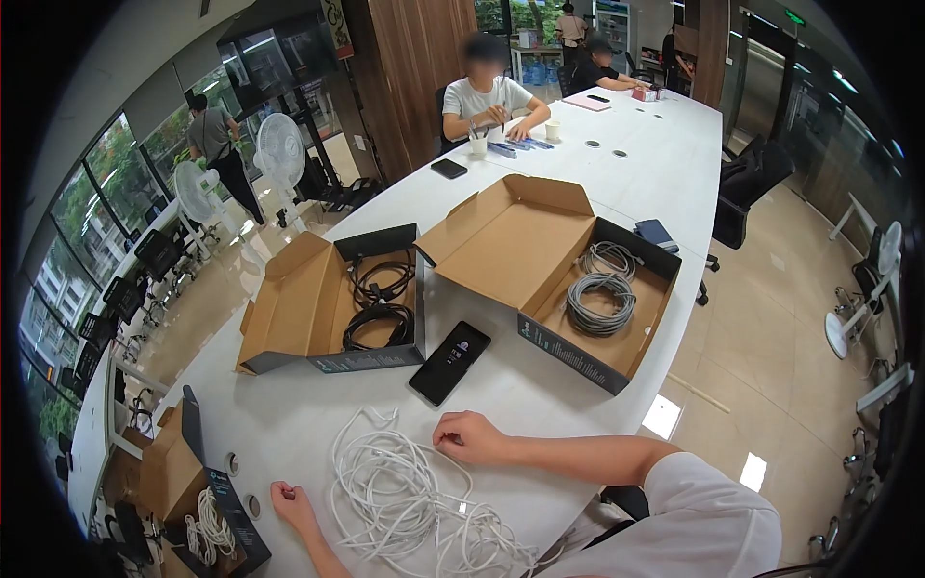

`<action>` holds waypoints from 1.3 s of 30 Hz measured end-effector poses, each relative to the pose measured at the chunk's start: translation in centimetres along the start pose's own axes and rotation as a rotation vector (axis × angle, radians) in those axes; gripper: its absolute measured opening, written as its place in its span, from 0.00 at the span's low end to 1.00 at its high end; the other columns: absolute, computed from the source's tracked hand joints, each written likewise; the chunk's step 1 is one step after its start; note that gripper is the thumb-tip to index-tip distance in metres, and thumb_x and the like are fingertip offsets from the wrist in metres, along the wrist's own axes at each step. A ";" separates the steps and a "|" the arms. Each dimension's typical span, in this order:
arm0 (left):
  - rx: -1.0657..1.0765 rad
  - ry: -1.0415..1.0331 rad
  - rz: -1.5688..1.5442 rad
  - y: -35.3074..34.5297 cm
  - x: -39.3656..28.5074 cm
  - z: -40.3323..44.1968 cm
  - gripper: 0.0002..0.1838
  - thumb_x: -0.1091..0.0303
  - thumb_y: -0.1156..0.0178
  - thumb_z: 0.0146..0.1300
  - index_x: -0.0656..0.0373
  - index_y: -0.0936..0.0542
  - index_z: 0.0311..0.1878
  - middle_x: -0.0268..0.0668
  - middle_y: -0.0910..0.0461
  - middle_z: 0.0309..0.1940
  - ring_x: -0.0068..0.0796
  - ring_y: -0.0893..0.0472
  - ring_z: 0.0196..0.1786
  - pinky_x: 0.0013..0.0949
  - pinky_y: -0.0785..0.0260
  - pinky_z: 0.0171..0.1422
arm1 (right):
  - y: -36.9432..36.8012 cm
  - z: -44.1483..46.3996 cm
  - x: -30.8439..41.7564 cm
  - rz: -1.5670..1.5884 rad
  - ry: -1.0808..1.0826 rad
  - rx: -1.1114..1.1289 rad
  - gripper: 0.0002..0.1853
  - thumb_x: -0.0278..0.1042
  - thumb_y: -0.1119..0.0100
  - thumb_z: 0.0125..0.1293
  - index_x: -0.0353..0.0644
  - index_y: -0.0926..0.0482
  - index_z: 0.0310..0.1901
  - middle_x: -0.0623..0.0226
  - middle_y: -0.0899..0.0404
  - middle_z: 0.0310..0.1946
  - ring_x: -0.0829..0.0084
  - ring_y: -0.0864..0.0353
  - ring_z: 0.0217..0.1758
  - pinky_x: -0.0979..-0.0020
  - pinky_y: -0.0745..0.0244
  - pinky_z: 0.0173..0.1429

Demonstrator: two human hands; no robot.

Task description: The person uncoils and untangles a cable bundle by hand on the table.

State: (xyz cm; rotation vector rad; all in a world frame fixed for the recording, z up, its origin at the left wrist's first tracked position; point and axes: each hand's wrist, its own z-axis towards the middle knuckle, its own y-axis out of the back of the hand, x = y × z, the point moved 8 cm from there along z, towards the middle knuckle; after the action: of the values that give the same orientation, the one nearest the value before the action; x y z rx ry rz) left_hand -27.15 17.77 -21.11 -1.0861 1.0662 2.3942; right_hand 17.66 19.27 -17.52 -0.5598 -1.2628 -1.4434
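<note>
A loose tangle of white cable (385,486) lies on the white table in front of me. My right hand (467,438) rests at its upper right edge with the fingers curled in; whatever may be inside them is hidden. To the left of the tangle, apart from it, my left hand (289,501) has its fingers curled too, and nothing shows in it. Beyond the cable lies a black phone (450,363). One open box (289,337) holds coiled black cables (379,326); another open box (597,371) holds coiled grey cables (599,302).
At the lower left, a third open box (226,525) holds white cables (210,530). A person (487,96) sits across the white table (665,144) near cups and blue items. Another phone (449,169) and a dark blue item (656,235) lie farther off.
</note>
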 end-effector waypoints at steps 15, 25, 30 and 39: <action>0.028 0.005 -0.010 -0.1 0.5 0.0 0.11 0.85 0.43 0.50 0.59 0.34 0.30 0.29 0.38 0.24 0.21 0.39 0.26 0.27 0.42 0.32 | -0.1 -0.1 -0.1 -0.016 -0.018 0.020 0.06 0.25 0.40 0.60 0.38 0.15 0.37 0.62 0.16 0.34 0.65 0.17 0.32 0.68 0.23 0.38; -0.019 -0.002 0.001 0.3 -0.3 -0.1 0.09 0.83 0.42 0.53 0.59 0.30 0.34 0.29 0.36 0.26 0.22 0.37 0.28 0.28 0.39 0.35 | -0.2 0.0 -0.2 -0.012 -0.023 0.025 0.06 0.24 0.40 0.60 0.37 0.15 0.37 0.62 0.17 0.34 0.65 0.17 0.31 0.68 0.22 0.37; -0.027 0.005 0.000 0.3 0.0 0.0 0.09 0.82 0.43 0.53 0.59 0.29 0.34 0.28 0.37 0.26 0.21 0.38 0.27 0.28 0.40 0.34 | -0.1 0.0 -0.2 -0.009 -0.018 0.021 0.06 0.24 0.40 0.60 0.37 0.15 0.37 0.61 0.17 0.34 0.65 0.17 0.31 0.68 0.23 0.37; 0.013 0.010 -0.014 0.2 -0.5 -0.2 0.08 0.83 0.43 0.54 0.59 0.29 0.33 0.27 0.37 0.25 0.20 0.39 0.27 0.26 0.41 0.33 | 0.0 -0.1 -0.2 0.007 -0.002 -0.007 0.05 0.26 0.38 0.59 0.39 0.15 0.36 0.63 0.18 0.32 0.65 0.19 0.29 0.66 0.23 0.36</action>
State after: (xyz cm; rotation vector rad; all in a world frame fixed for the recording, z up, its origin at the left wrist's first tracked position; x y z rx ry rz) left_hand -26.85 17.51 -20.72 -1.0985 1.0723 2.3700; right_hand 17.72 19.31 -17.74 -0.5703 -1.2567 -1.4421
